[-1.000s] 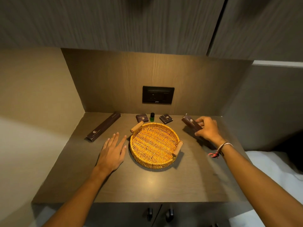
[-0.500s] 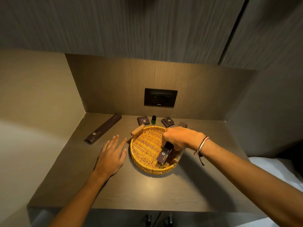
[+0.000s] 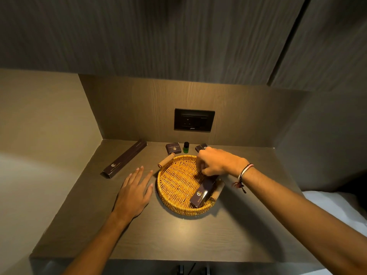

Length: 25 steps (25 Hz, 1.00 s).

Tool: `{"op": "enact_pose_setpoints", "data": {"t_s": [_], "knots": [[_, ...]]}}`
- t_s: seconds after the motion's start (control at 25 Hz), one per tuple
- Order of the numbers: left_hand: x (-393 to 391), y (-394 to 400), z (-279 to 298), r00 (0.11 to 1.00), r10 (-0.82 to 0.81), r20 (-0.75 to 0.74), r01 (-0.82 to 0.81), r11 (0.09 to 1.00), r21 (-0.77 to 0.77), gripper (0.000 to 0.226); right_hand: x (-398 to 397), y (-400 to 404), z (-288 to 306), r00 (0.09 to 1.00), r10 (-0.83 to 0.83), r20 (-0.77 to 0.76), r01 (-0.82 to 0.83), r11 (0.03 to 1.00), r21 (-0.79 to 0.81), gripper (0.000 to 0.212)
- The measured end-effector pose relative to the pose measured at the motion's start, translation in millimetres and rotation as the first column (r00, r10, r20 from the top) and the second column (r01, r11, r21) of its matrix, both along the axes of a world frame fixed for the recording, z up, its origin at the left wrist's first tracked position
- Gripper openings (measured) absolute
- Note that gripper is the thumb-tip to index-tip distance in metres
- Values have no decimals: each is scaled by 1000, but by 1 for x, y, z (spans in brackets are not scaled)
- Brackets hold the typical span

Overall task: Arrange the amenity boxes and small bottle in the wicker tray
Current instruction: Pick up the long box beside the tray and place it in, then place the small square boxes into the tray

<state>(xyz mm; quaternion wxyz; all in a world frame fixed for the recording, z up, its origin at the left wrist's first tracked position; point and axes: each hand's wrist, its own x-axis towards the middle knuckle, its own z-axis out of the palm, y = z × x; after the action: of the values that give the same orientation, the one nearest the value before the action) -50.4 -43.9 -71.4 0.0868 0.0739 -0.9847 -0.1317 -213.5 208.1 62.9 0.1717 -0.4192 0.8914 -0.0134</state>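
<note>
The round wicker tray (image 3: 174,187) sits mid-counter with wooden handles at back left and front right. A dark oblong amenity box (image 3: 201,193) lies inside it against the right rim. My right hand (image 3: 216,162) hovers over the tray's back right, fingers curled around the box's far end, which it hides. My left hand (image 3: 135,193) rests flat and open on the counter just left of the tray. Behind the tray stand a small square box (image 3: 173,148), a green small bottle (image 3: 186,147) and another small box (image 3: 201,147), partly covered by my right hand. A long box (image 3: 125,158) lies back left.
The counter (image 3: 178,235) is a recessed wooden shelf with walls on the left, back and right. A black socket plate (image 3: 194,120) is on the back wall. Cabinets hang low overhead. Something white (image 3: 325,201) lies past the right edge.
My right hand carried the oblong box from the counter's back right into the tray and lowered it against the right rim. My left hand stayed flat beside the tray.
</note>
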Motion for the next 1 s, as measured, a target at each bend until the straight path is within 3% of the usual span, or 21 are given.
{"op": "enact_pose_setpoints", "data": {"t_s": [0.08, 0.16, 0.28, 0.36, 0.48, 0.64, 0.76, 0.84, 0.92, 1.0], "knots": [[1, 0, 0, 1000, 5, -5, -5, 1000, -5, 58, -8, -4, -4, 969, -63, -238, 51, 997, -56, 18], [2, 1, 1, 1000, 5, -10, -5, 1000, -16, 60, -19, -9, -10, 935, -184, -305, 164, 982, -88, 29], [1, 1, 0, 1000, 2, 9, -2, 1000, -30, 62, -38, -19, -18, 913, -308, -266, 324, 946, 16, 46], [0, -1, 0, 1000, 5, 15, -4, 999, -33, 62, -48, -26, -26, 913, -357, -197, 373, 926, 52, 46], [0, -2, -1, 1000, -1, 1, 1, 999, -34, 61, -56, -35, -38, 892, -450, -52, 449, 893, -36, 42], [1, -1, 1, 1000, -7, -25, 6, 999, -32, 59, -55, -33, -46, 850, -525, -37, 517, 846, -129, 41], [2, -1, 0, 1000, -4, -22, 3, 999, -38, 57, -46, -27, -30, 839, -523, -150, 479, 841, -251, 44], [1, -1, -1, 1000, -7, -17, 7, 999, -35, 57, -35, -25, -13, 879, -446, -171, 366, 859, -359, 57], [1, -1, -2, 1000, -3, -21, 2, 999, -36, 56, -16, -26, 2, 941, -327, -83, 276, 889, -365, 64], [1, 0, -3, 1000, -4, -26, 2, 999, -42, 56, 5, -32, 7, 971, -233, 52, 239, 942, -237, 62]]}}
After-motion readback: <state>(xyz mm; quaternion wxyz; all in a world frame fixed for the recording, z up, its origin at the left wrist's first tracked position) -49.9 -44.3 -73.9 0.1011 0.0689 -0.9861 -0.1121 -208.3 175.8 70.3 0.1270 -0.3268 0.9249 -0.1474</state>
